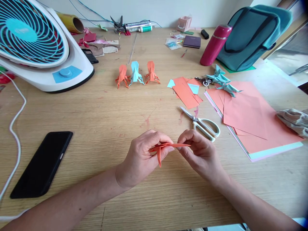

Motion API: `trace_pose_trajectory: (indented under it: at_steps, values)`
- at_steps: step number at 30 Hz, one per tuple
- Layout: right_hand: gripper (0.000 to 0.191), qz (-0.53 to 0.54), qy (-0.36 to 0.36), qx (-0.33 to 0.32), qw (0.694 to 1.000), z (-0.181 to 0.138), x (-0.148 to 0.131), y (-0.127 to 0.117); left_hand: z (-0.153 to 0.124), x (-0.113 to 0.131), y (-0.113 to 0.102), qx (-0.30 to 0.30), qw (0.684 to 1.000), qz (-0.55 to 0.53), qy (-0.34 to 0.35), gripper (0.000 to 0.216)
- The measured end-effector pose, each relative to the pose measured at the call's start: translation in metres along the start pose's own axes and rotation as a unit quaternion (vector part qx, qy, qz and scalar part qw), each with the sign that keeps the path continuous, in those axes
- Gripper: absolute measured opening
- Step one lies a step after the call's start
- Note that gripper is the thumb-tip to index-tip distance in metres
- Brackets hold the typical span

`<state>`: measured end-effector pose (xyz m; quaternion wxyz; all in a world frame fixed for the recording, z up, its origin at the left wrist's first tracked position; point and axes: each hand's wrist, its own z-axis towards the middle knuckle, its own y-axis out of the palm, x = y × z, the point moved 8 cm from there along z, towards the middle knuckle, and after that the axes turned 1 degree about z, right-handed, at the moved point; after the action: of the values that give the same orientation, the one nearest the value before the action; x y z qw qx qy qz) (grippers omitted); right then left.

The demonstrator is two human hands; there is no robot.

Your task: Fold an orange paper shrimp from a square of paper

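Orange fold (161,148) pinched between both my hands, just above the table (101,122) near the front edge. Left hand (144,157) curled closed round its body, thumb on top, one pointed flap hanging down below the fingers. Right hand (198,150) closed in a fingertip pinch on the long flat tip, pulling it out sideways, probably to keep the crease taut while the left steadies the rest. Scissors (203,124) lie just beyond my right hand, blades shut, handles toward me, likely for easy reach. Past them a stack of orange sheets (252,122) at the right, with smaller cut pieces (186,91) beside it and teal folded figures (222,80) on the stack's far corner. Three finished figures (136,74), orange, blue, orange, stand in a row mid-table, well apart from my hands. Phone (43,163) face down at left near a white cable (16,128). Fan (38,45) far left, red bottle (215,45) and teal bag (252,35) far right
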<state>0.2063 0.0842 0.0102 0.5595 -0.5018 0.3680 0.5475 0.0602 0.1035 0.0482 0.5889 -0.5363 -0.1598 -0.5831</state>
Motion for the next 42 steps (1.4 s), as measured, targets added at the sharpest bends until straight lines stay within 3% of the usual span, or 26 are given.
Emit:
trace_pose_trajectory:
  at_steps: [7, 18, 23, 30, 42]
  values:
    - [0.01, 0.025, -0.038, -0.011, 0.999, 0.0, -0.008, 0.002, -0.001, -0.001, 0.004, -0.025, 1.0, -0.004, 0.007, 0.005]
    - [0.01, 0.05, -0.038, -0.023, 0.998, 0.0, -0.005, 0.003, 0.001, -0.001, 0.007, -0.046, 0.998, -0.031, 0.011, 0.009]
    - [0.019, -0.024, -0.106, -0.025, 0.994, -0.001, -0.018, 0.002, 0.001, -0.002, 0.007, -0.051, 0.998, -0.04, 0.003, 0.01]
    - [0.032, -0.178, -0.218, -0.048, 0.958, -0.004, -0.033, 0.004, -0.002, -0.009, 0.01, -0.061, 0.996, -0.05, -0.036, 0.008]
    - [0.031, -0.2, -0.239, -0.041, 0.949, -0.003, -0.037, 0.0, 0.0, -0.007, 0.007, -0.054, 0.997, -0.045, -0.032, 0.012]
